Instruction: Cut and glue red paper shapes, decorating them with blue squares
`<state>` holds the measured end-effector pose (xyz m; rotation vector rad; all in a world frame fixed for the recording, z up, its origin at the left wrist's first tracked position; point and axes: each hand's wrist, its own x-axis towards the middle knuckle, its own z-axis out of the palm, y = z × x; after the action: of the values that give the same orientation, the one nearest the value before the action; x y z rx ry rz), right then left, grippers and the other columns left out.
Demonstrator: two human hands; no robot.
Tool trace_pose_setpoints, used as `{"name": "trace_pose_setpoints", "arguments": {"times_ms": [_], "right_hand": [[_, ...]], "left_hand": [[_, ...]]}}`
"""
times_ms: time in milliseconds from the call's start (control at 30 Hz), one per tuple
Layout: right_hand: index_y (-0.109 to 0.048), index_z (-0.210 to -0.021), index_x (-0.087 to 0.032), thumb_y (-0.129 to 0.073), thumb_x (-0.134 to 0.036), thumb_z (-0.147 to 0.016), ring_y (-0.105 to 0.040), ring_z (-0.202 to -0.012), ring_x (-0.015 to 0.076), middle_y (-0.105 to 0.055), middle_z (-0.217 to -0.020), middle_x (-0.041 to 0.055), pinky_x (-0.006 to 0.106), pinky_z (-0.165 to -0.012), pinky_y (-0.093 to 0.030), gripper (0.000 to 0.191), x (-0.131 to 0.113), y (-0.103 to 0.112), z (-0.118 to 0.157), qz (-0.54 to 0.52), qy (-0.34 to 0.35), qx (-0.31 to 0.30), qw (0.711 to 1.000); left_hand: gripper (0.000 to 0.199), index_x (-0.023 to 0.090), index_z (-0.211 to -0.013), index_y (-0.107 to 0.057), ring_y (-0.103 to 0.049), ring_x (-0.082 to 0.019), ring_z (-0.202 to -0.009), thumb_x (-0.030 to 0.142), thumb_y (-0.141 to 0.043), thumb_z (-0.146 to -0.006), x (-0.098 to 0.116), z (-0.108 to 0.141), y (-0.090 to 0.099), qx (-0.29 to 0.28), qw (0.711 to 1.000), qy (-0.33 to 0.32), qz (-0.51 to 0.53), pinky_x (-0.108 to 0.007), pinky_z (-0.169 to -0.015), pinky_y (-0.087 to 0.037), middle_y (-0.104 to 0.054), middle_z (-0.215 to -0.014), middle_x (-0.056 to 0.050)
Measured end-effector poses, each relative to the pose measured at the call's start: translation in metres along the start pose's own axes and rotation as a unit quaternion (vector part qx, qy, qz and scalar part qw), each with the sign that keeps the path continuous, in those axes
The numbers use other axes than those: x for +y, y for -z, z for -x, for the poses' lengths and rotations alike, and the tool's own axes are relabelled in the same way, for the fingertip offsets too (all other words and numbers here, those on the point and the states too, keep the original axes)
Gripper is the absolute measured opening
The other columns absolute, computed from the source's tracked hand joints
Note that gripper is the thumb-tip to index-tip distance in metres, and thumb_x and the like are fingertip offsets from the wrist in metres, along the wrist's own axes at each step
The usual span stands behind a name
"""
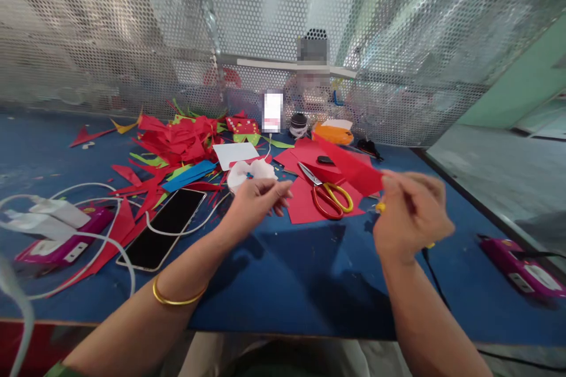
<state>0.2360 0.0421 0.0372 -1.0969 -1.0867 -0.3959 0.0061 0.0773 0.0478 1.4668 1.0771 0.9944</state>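
Between the thumb and fingers of my right hand (411,209) is a corner of a red paper sheet (354,168), raised off the table and stretching away to the left. My left hand (263,194) hovers in front of a white scalloped dish (239,174). Its thumb and fingers are drawn together, and nothing shows at their tips. Scissors (327,194) with one red and one yellow handle lie partly spread on more red paper (300,206), between my two hands. A small black object (325,160) sits on that paper.
Red scraps (177,141) heap at the back left. A dark phone (168,230), white cables and a purple power strip (66,241) lie at left; another purple power strip (522,268) is at right. A lit phone (273,112) stands before the perforated metal screen (265,6).
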Motion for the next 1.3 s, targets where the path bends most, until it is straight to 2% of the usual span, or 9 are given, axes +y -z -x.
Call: {"name": "trace_pose_setpoints", "arguments": {"times_ms": [133,233,333,400,500,600,700,933,1300], "right_hand": [[-0.079,-0.091,-0.035,-0.070,-0.024,-0.084,-0.068,-0.072,0.0183,-0.072,-0.082,0.0028,0.033,-0.068,-0.053,0.016,-0.012,0.005,0.024,0.073,0.200,-0.240,0.947],[-0.077,-0.099,-0.038,-0.066,-0.019,-0.087,-0.070,-0.075,0.0163,-0.075,-0.084,-0.0002,0.031,-0.072,-0.051,0.024,-0.018,0.000,0.038,0.046,0.273,-0.351,0.895],[-0.074,-0.103,-0.034,-0.069,-0.019,-0.086,-0.069,-0.073,0.0154,-0.074,-0.085,0.0004,0.030,-0.069,-0.050,0.023,-0.022,-0.006,0.043,-0.002,0.302,-0.332,0.894],[-0.073,-0.095,-0.028,-0.070,-0.020,-0.084,-0.067,-0.073,0.0167,-0.071,-0.083,0.0026,0.032,-0.069,-0.051,0.013,-0.024,-0.008,0.042,-0.026,0.236,-0.282,0.930],[-0.067,-0.085,-0.023,-0.069,-0.028,-0.084,-0.064,-0.076,0.0193,-0.066,-0.081,0.0047,0.034,-0.070,-0.053,0.005,-0.023,-0.013,0.037,-0.053,-0.009,-0.236,0.970],[-0.062,-0.095,-0.022,-0.075,-0.037,-0.075,-0.066,-0.079,0.0198,-0.069,-0.084,0.0037,0.034,-0.070,-0.055,0.028,-0.020,-0.021,0.034,-0.154,-0.288,-0.248,0.912],[-0.061,-0.092,-0.022,-0.083,-0.037,-0.063,-0.065,-0.071,0.0168,-0.066,-0.075,-0.0014,0.031,-0.067,-0.055,0.039,-0.019,-0.027,0.033,-0.243,-0.431,-0.264,0.828],[-0.051,-0.064,-0.022,-0.084,-0.034,-0.060,-0.042,-0.048,0.0080,-0.040,-0.055,-0.0105,0.023,-0.048,-0.045,0.036,-0.012,-0.025,0.024,-0.233,-0.459,-0.194,0.835],[-0.064,-0.081,-0.020,-0.076,-0.034,-0.071,-0.053,-0.055,0.0124,-0.056,-0.061,-0.0055,0.028,-0.054,-0.052,0.020,-0.014,-0.024,0.029,-0.194,-0.407,-0.218,0.866]], "left_hand": [[0.050,0.014,-0.084,-0.075,-0.070,-0.018,-0.069,0.062,-0.065,-0.077,-0.007,0.008,-0.015,-0.119,0.972,0.084,0.185,-0.025,-0.059,-0.050,-0.075,-0.080,-0.010],[0.036,0.013,-0.078,-0.074,-0.069,-0.016,-0.066,0.047,-0.081,-0.068,-0.013,0.009,-0.020,-0.063,0.951,0.140,0.269,-0.025,-0.063,-0.053,-0.075,-0.074,-0.008],[0.025,0.012,-0.074,-0.072,-0.065,-0.012,-0.058,0.032,-0.085,-0.065,-0.017,0.006,-0.020,0.013,0.936,0.154,0.316,-0.023,-0.061,-0.052,-0.073,-0.067,-0.006],[0.024,0.012,-0.069,-0.071,-0.065,-0.012,-0.058,0.031,-0.085,-0.065,-0.017,0.004,-0.019,0.047,0.932,0.149,0.327,-0.021,-0.057,-0.050,-0.072,-0.064,-0.005],[0.024,0.012,-0.067,-0.071,-0.064,-0.011,-0.058,0.032,-0.085,-0.065,-0.017,0.003,-0.019,0.068,0.938,0.134,0.312,-0.019,-0.054,-0.047,-0.071,-0.063,-0.004],[0.025,0.013,-0.064,-0.071,-0.063,-0.011,-0.059,0.034,-0.084,-0.066,-0.018,0.004,-0.022,0.061,0.949,0.125,0.283,-0.020,-0.054,-0.046,-0.070,-0.063,-0.004],[0.025,0.013,-0.071,-0.074,-0.063,-0.012,-0.061,0.036,-0.083,-0.067,-0.022,0.006,-0.026,0.016,0.955,0.132,0.264,-0.021,-0.055,-0.047,-0.073,-0.070,-0.006],[0.023,0.015,-0.078,-0.077,-0.063,-0.012,-0.061,0.034,-0.084,-0.066,-0.027,0.007,-0.027,-0.016,0.959,0.158,0.235,-0.021,-0.054,-0.048,-0.075,-0.073,-0.005],[0.032,0.014,-0.085,-0.074,-0.063,-0.013,-0.055,0.033,-0.086,-0.063,-0.021,0.011,-0.033,0.023,0.965,0.155,0.211,-0.022,-0.049,-0.050,-0.075,-0.071,-0.004]]}}
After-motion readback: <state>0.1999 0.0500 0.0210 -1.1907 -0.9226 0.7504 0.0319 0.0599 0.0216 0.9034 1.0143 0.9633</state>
